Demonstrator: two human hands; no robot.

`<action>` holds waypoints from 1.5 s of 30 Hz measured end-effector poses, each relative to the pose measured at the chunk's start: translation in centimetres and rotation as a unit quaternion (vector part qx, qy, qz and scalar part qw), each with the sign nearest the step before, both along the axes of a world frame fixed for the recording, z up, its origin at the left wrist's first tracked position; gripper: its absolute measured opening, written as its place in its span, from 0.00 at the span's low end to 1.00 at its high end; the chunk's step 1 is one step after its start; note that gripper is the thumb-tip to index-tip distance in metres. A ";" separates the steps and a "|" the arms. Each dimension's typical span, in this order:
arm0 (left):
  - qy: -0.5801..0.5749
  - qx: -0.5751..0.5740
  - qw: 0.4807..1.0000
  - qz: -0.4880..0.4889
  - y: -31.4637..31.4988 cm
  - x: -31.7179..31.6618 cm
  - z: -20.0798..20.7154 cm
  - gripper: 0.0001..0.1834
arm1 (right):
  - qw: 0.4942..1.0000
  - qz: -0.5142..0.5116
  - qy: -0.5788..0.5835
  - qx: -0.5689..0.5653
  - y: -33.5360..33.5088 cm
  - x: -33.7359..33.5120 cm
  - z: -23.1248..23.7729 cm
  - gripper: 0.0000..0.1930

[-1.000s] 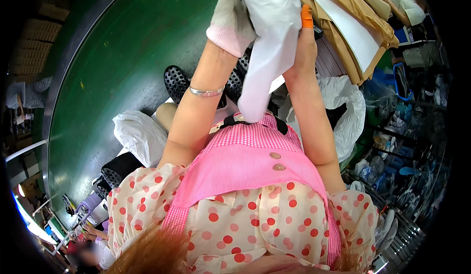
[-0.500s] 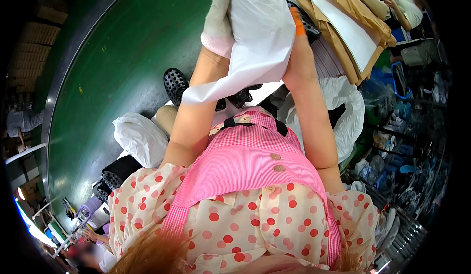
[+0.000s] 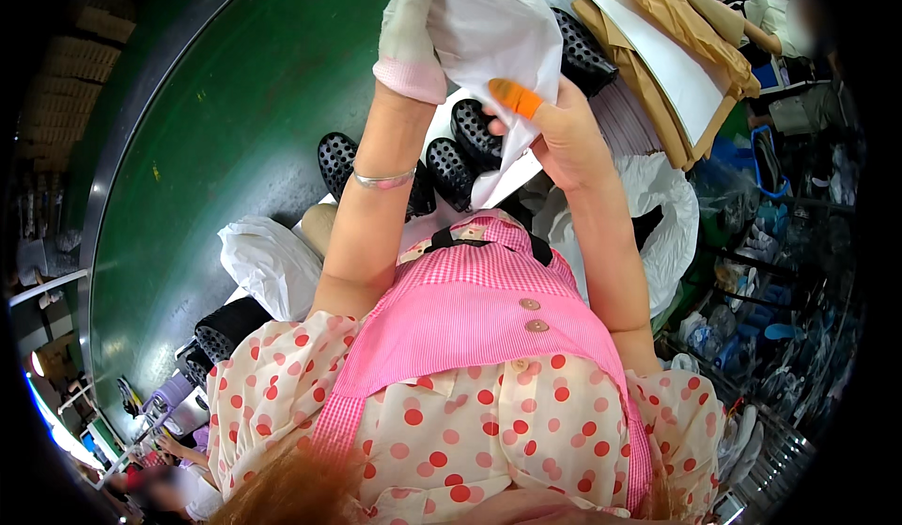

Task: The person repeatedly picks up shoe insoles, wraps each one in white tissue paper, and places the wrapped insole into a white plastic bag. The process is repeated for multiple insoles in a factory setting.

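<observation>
My left hand, in a pale knitted glove with a pink cuff, reaches to the top edge, where its fingertips are partly cut off. A thin white wrapping sheet passes by those fingers on both sides and seems gripped there. Lower down, my right hand pinches the sheet's edge, an orange cover on its thumb. Beneath the sheet lie black shoes with round dimples: one shoe near my apron, another shoe just beyond it. One more black shoe is left of my left forearm.
A green table with a metal rim curves along the left. Brown paper and white sheets are stacked at the far right, beside another black shoe. White bags lie on both sides: left bag, right bag. Other people work around.
My right hand has come down and left, its orange-covered thumb now showing on the sheet. The sheet's loose corner has swung right, off my left forearm, uncovering the black shoes.
</observation>
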State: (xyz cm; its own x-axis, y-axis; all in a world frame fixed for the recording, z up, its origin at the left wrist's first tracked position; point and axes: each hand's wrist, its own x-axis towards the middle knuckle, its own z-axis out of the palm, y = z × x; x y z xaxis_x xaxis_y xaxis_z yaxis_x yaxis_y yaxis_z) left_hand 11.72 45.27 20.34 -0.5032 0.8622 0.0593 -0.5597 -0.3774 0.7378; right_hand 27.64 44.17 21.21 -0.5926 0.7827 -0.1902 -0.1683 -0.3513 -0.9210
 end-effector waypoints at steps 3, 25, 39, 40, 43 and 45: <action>-0.067 0.006 0.998 -0.003 0.3 0.4 0.5 0.29 | 0.979 -0.082 -0.097 0.161 0.1 0.2 0.0 0.13; -0.174 0.033 0.983 -0.053 -0.4 2.0 2.1 0.31 | 0.846 -0.242 -0.124 0.458 -0.8 -1.2 -1.8 0.11; 0.060 0.115 0.990 -0.054 -2.0 3.0 0.2 0.18 | 0.861 -0.118 0.360 -0.338 -0.3 -0.8 -0.5 0.26; 0.058 0.125 0.988 -0.063 -2.1 3.3 -0.4 0.15 | 0.868 -0.111 0.364 -0.318 0.2 -0.9 -0.9 0.25; 0.128 0.068 0.987 -0.069 -2.4 4.2 -2.1 0.14 | 0.882 -0.151 0.326 -0.304 1.8 -1.0 -1.4 0.21; 0.174 0.042 0.981 -0.073 -2.2 4.5 -3.0 0.07 | 0.892 -0.204 0.296 -0.275 2.8 -0.4 -1.3 0.20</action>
State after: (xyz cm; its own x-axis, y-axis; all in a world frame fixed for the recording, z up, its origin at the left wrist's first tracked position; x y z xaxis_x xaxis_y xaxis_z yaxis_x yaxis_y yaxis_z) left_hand 16.26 43.06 17.32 -0.3101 0.9084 0.2805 -0.3319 -0.3799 0.8634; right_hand 27.25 47.01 19.86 -0.4037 0.8407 -0.3608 -0.7848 -0.5209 -0.3357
